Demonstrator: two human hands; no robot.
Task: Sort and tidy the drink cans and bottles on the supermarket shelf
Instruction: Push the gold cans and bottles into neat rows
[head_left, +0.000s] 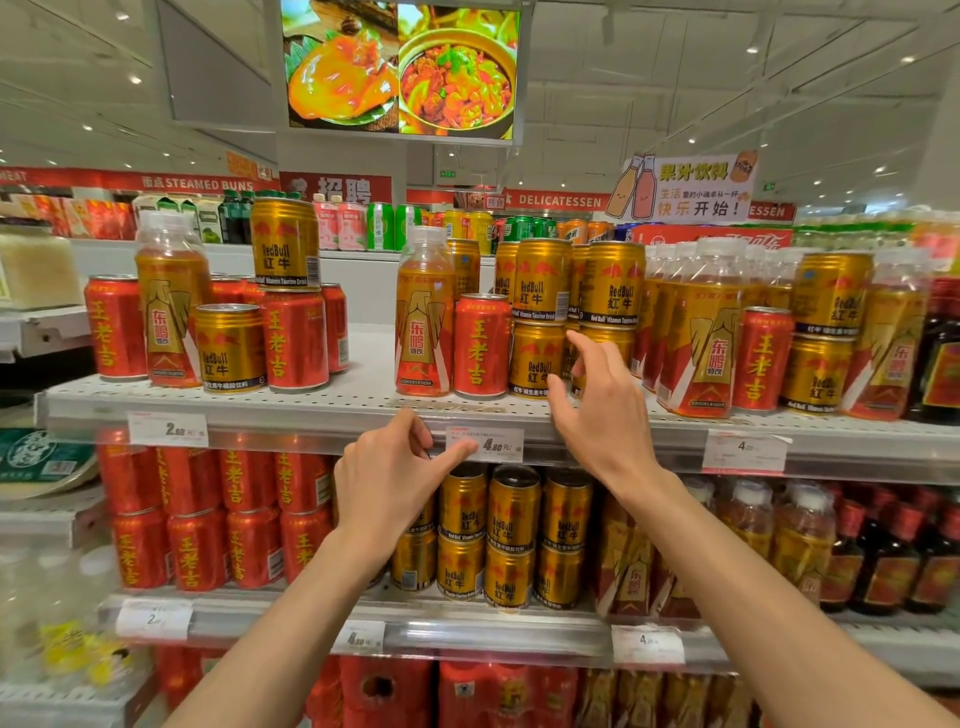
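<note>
Here, the head view looks at a supermarket drinks shelf (363, 400), white and perforated, with mixed stock on top. Both arms reach up toward its front edge.

The left hand (387, 467) is at the front edge near the middle, fingers curled, thumb and forefinger close together beside a price tag (485, 444); whether it pinches the tag cannot be told. The right hand (602, 410) is raised just above the front edge, fingers loosely spread and part-open, holding nothing, its fingertips near a lower gold can (537, 358) in a two-high stack of gold cans.

Left of that stack, near the front edge, a red can (482, 345) stands upright, touching a bottle (423, 317) of amber drink. Toward the left end, red cans, a gold can and another bottle stand mixed, with one gold can (284, 241) stacked on a red one. Toward the right end stand more bottles, a red can and stacked gold cans.

The shelf below holds red cans at left, gold cans in the middle, bottles at right.
</note>
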